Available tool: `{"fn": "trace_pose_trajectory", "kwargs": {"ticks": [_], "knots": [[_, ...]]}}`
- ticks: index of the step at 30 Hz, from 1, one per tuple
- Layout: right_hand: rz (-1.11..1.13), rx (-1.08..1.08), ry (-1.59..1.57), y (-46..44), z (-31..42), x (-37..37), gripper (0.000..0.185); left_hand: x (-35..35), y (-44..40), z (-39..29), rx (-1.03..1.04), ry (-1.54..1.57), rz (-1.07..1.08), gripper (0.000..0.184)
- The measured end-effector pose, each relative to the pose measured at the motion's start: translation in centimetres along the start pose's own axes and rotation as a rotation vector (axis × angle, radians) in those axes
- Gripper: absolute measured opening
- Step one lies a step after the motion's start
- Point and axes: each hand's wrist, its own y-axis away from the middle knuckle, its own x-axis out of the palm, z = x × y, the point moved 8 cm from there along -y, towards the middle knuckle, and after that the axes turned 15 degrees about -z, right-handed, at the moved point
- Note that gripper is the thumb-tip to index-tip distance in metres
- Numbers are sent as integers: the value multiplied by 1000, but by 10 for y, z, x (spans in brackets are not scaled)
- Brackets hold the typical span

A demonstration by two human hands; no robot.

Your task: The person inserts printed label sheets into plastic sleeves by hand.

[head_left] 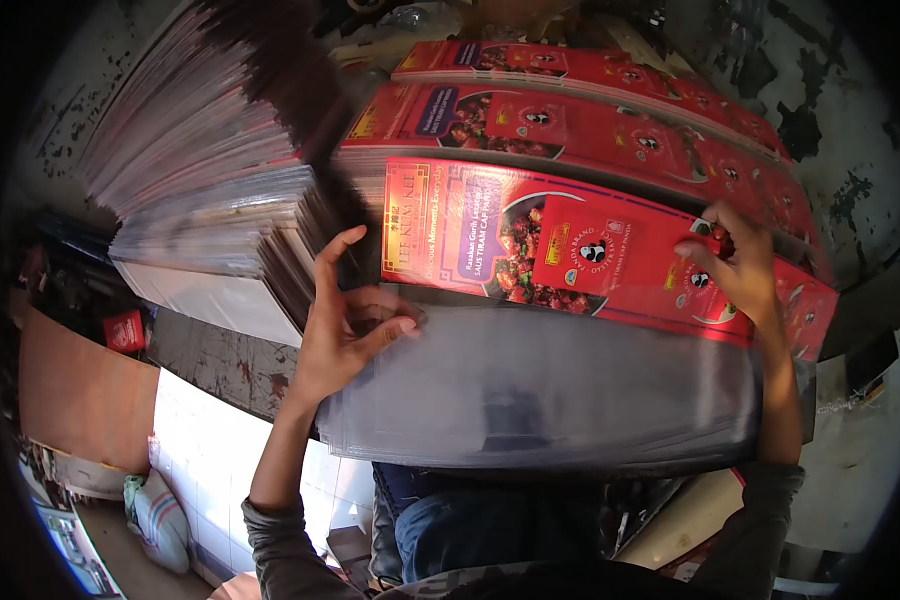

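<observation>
A long red printed strip (460, 225) with food pictures and panda logos lies slanted across the front of the red stacks. My right hand (740, 265) is at its right part, thumb on the printed face and fingers bent at the upper edge. Near the strip's left end, my left hand (345, 330) has its thumb and forefinger spread, the other fingers half curled, with nothing visible held. Below the strip, closest to my body, is a stack of clear plastic sheets (530, 390); my left wrist passes its left end.
Behind stand more stacks of red printed strips (570, 125). A tall fanned pile of sheets (200, 120) and a block of stacked sheets (210, 230) stand at left. On the floor are a brown board (85, 390) and a striped sack (160, 520).
</observation>
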Motion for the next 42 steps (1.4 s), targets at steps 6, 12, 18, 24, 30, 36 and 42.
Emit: {"fn": "trace_pose_trajectory", "kwargs": {"ticks": [6,12,18,24,30,36,42], "knots": [[-7,127,-16,-2,-2,-6,32,-6,-4,4,-217,-80,-29,63],[-48,-131,28,-6,21,-17,34,-11,-5,10,-222,1,-56,48],[-21,-175,17,-6,19,-14,37,-17,-4,13,-215,23,-163,43],[36,-233,-13,-5,24,-13,37,-19,-3,14,-211,41,-185,39],[28,-291,36,-4,28,-13,38,-20,-2,15,-229,56,-189,36],[32,-272,53,-5,27,-15,39,-21,-4,14,-161,76,-176,35],[11,-258,47,-5,29,-17,38,-20,-4,15,-164,92,-143,29]]}}
